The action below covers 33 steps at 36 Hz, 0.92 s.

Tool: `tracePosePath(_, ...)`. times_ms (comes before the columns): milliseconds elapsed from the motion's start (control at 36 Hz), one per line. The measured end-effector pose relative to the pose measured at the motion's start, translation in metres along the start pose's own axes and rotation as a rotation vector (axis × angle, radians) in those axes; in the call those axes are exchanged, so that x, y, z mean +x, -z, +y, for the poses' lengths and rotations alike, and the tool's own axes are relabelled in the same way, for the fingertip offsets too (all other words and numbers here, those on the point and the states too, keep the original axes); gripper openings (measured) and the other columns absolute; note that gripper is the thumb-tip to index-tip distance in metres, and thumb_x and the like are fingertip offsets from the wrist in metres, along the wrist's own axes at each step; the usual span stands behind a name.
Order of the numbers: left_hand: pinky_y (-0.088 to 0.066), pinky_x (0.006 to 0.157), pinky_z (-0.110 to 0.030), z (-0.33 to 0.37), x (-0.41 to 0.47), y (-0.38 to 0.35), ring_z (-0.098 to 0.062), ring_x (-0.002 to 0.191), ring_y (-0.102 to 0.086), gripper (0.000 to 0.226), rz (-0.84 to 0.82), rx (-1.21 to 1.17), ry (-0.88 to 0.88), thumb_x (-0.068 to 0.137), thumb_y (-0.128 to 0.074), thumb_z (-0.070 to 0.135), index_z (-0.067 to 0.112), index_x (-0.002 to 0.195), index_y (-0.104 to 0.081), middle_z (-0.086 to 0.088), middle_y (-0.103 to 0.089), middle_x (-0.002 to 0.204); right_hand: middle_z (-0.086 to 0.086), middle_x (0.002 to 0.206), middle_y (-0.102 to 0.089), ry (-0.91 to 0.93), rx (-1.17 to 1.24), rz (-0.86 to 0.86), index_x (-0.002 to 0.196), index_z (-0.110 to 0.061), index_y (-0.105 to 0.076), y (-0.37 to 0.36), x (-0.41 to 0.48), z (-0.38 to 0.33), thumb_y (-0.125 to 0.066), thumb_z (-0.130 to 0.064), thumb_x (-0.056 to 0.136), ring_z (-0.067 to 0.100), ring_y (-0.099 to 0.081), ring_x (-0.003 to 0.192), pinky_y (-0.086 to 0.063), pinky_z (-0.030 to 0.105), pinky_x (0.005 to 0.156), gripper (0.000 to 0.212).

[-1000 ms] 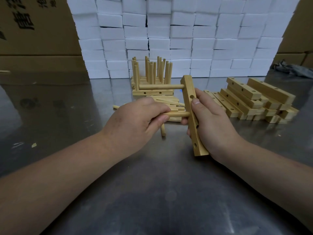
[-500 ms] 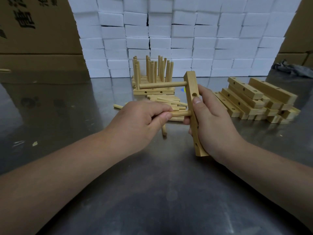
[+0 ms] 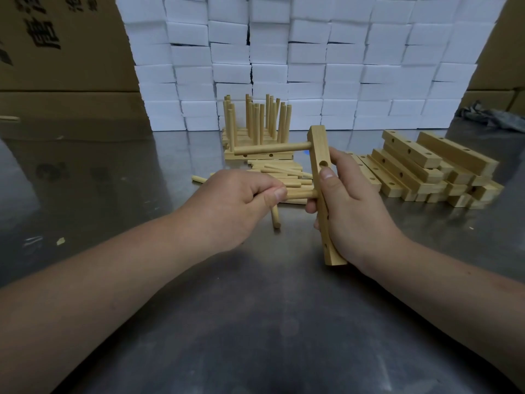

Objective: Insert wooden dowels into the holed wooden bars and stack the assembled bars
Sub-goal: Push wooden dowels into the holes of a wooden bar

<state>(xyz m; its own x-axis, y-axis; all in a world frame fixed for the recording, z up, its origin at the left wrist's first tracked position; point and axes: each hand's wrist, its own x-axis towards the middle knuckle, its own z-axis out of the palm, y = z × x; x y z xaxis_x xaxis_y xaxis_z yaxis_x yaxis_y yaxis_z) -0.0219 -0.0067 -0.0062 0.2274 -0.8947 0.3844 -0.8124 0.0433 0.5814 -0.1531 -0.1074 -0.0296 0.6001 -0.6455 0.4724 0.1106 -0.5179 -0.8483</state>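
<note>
The work goes on over a grey metal tabletop that is scuffed, smudged and dully reflective, so that the boxes behind show in it as blurred shapes. Behind the table rises a wall of stacked white foam blocks, flanked on the left by brown cardboard cartons with black printed characters and on the right by more cardboard. A crumpled grey cloth lies at the far right edge, and a small pale chip sits on the metal at the left.

The right hand grips a holed wooden bar held nearly upright above the table, fingers wrapped behind it and the thumb pressed on its front face just under an open hole. One dowel already sticks out sideways from near the bar's top end. The left hand has its fingers curled round a second dowel, whose tip meets the bar at a lower hole — how deep it sits I cannot tell.

Behind the hands lies a heap of loose dowels, with one stray dowel lying nearer on the metal. Farther back stands the stack of assembled bars, dowels pointing upward. To the right — well apart from it — empty holed bars are piled in rough layers.
</note>
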Motion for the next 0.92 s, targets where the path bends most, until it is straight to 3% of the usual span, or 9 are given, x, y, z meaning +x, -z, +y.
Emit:
tracePosePath(222, -0.046, 0.072, -0.022, -0.003, 0.001, -0.002, -0.001, 0.081, -0.057, 0.02, -0.004, -0.024, 0.043, 0.091, -0.047, 0.034, 0.032, 0.086, -0.067, 0.012, -0.066, 0.082, -0.029, 0.066, -0.058, -0.05, 0.023, 0.022, 0.113, -0.041, -0.042, -0.002, 0.002, 0.001, -0.032, -0.024, 0.101, -0.004, -0.056, 0.059, -0.045, 0.018, 0.051, 0.023)
tracePosePath(306, -0.042, 0.059, -0.013, -0.004, 0.002, -0.006, 0.001, 0.066, -0.053, 0.022, 0.082, -0.045, 0.038, 0.09, -0.045, 0.039, 0.032, 0.084, -0.065, 0.021, -0.061, 0.067, -0.028, 0.063, -0.059, -0.112, 0.044, 0.054, 0.12, -0.034, -0.044, -0.002, 0.005, 0.003, -0.032, -0.026, 0.101, -0.004, -0.057, 0.058, -0.046, 0.018, 0.049, 0.024)
tracePosePath(333, -0.039, 0.055, -0.013, -0.003, 0.002, -0.007, 0.005, 0.062, -0.052, 0.023, 0.117, -0.068, 0.046, 0.088, -0.042, 0.045, 0.036, 0.09, -0.063, 0.022, -0.058, 0.063, -0.028, 0.063, -0.059, -0.133, 0.058, 0.068, 0.121, -0.033, -0.044, -0.002, 0.006, 0.003, -0.033, -0.026, 0.1, -0.005, -0.057, 0.058, -0.046, 0.017, 0.048, 0.024)
tracePosePath(389, -0.036, 0.057, -0.016, -0.003, 0.001, -0.007, 0.011, 0.066, -0.052, 0.055, 0.171, -0.053, 0.041, 0.079, -0.027, 0.063, 0.037, 0.121, -0.05, 0.019, -0.055, 0.064, -0.02, 0.072, -0.062, -0.182, 0.089, 0.114, 0.122, -0.031, -0.044, -0.001, 0.008, 0.004, -0.033, -0.027, 0.1, -0.006, -0.058, 0.057, -0.046, 0.016, 0.046, 0.024)
tracePosePath(444, -0.04, 0.064, -0.023, -0.005, -0.001, -0.006, 0.003, 0.075, -0.054, 0.073, 0.206, -0.022, 0.023, 0.072, -0.019, 0.068, 0.033, 0.134, -0.034, 0.014, -0.055, 0.073, -0.007, 0.087, -0.06, -0.245, 0.116, 0.181, 0.123, -0.026, -0.046, 0.001, 0.012, 0.006, -0.033, -0.027, 0.101, -0.006, -0.057, 0.054, -0.047, 0.017, 0.046, 0.026)
tracePosePath(500, -0.045, 0.068, -0.033, -0.007, -0.002, -0.004, -0.008, 0.073, -0.054, 0.062, 0.236, -0.024, 0.058, 0.076, -0.02, 0.066, 0.032, 0.125, -0.039, 0.008, -0.058, 0.082, 0.004, 0.089, -0.057, -0.32, 0.18, 0.256, 0.117, -0.022, -0.048, 0.006, 0.017, 0.008, -0.031, -0.026, 0.101, -0.004, -0.055, 0.049, -0.045, 0.017, 0.043, 0.024)
tracePosePath(583, -0.041, 0.058, -0.028, -0.008, 0.0, -0.005, -0.004, 0.067, -0.051, 0.043, 0.173, 0.116, 0.107, 0.076, -0.033, 0.06, 0.037, 0.109, -0.049, 0.01, -0.057, 0.08, 0.005, 0.074, -0.058, -0.399, 0.25, 0.321, 0.108, -0.018, -0.049, 0.011, 0.022, 0.009, -0.031, -0.026, 0.101, 0.007, -0.053, 0.052, -0.042, 0.016, 0.041, 0.021)
tracePosePath(750, -0.035, 0.07, -0.027, -0.009, 0.002, -0.015, -0.006, 0.089, -0.041, 0.047, -0.145, 0.542, 0.082, 0.081, -0.037, 0.062, 0.043, 0.122, -0.049, 0.015, -0.045, 0.099, 0.002, 0.064, -0.059, -0.436, 0.282, 0.343, 0.107, -0.018, -0.049, 0.01, 0.025, 0.009, -0.032, -0.028, 0.101, 0.012, -0.05, 0.054, -0.041, 0.023, 0.048, 0.021)
tracePosePath(917, -0.039, 0.068, -0.029, -0.012, 0.003, -0.013, -0.01, 0.087, -0.046, 0.03, -0.179, 0.595, 0.072, 0.081, -0.041, 0.06, 0.036, 0.091, -0.056, 0.013, -0.048, 0.091, 0.001, 0.068, -0.061, -0.484, 0.313, 0.338, 0.116, -0.019, -0.048, 0.013, 0.025, 0.009, -0.031, -0.03, 0.101, 0.013, -0.051, 0.058, -0.04, 0.027, 0.051, 0.025)
